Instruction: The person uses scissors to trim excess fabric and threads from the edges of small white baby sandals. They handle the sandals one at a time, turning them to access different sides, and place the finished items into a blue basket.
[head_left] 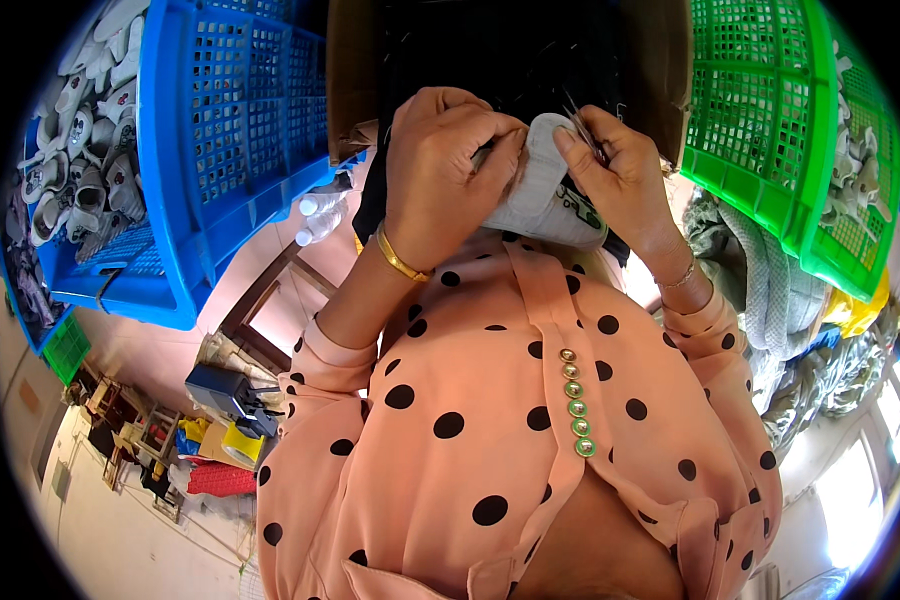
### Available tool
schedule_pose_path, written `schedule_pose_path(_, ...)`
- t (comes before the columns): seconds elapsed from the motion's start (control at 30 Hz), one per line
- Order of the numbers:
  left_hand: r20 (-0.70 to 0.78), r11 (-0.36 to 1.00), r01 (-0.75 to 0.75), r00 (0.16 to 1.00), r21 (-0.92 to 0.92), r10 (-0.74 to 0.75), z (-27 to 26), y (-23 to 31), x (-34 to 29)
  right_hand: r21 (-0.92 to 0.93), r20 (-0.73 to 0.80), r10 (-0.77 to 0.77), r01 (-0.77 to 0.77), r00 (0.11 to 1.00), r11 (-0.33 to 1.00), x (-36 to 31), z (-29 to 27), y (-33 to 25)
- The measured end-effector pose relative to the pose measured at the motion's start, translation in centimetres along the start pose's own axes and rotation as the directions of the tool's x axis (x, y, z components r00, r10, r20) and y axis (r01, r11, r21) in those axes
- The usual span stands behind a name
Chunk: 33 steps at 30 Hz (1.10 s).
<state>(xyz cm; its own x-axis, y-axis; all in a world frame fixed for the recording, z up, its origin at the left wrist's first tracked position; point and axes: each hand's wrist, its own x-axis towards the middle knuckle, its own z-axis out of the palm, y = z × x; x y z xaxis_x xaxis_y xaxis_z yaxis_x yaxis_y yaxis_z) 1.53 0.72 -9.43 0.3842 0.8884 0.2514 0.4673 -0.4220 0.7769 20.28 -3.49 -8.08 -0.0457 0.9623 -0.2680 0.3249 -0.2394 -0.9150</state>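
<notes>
I held the small grey cloth shoe (542,185) close to my chest, my left hand (440,175) pinching it, my right hand (615,165) pinching thin metal snips (582,128). I think trimming came next, carefully.

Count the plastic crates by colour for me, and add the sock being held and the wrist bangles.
Blue crate: 1
Green crate: 1
Grey sock, held by left hand and right hand: 1
Gold bangle: 1
Thin bracelet: 1
Total: 5
</notes>
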Motion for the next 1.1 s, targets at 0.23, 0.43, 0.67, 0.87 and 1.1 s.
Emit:
schedule_pose_path(0.23,-0.18,0.833,-0.017,0.974,0.553,0.139,-1.6,-2.6,0.4,0.178,0.06,0.105,-0.114,0.993,0.978,0.2,-0.8,1.1)
schedule_pose_path(0.43,-0.03,0.999,0.018,0.999,0.033,-0.017,-0.3,1.0,-0.6,-0.011,-0.016,-0.009,0.008,1.0,1.0,-0.1,0.0,-0.1)
schedule_pose_path(0.67,-0.041,0.989,-0.066,0.997,0.131,0.072,0.4,1.7,-0.3,-0.272,0.036,-0.188,0.19,0.982,0.943,-0.7,0.1,-1.4)
schedule_pose_path(0.87,0.012,0.972,-0.123,0.992,0.198,0.123,0.8,1.9,-0.1,-0.274,0.1,-0.194,0.215,0.976,0.937,-0.6,-0.1,-1.2)
schedule_pose_path(1.1,-0.106,0.972,-0.008,0.994,0.235,0.034,2.6,1.9,-0.5,-0.001,-0.092,-0.018,0.018,0.996,1.0,-0.9,0.9,0.6)
